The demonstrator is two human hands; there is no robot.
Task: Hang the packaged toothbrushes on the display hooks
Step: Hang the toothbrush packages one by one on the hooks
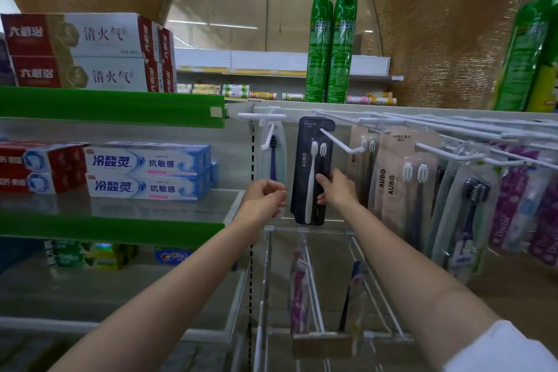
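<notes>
Left of the black toothbrush pack (314,170), the left hand (265,198) hovers with fingers loosely curled, holding nothing; the pack hangs on a white hook (341,142), its right edge pinched by the right hand (335,189)

The right hand (336,189) covers the dark toothbrush pack's (312,170) right edge; the far-right purple packs (513,202) are blurred
</notes>
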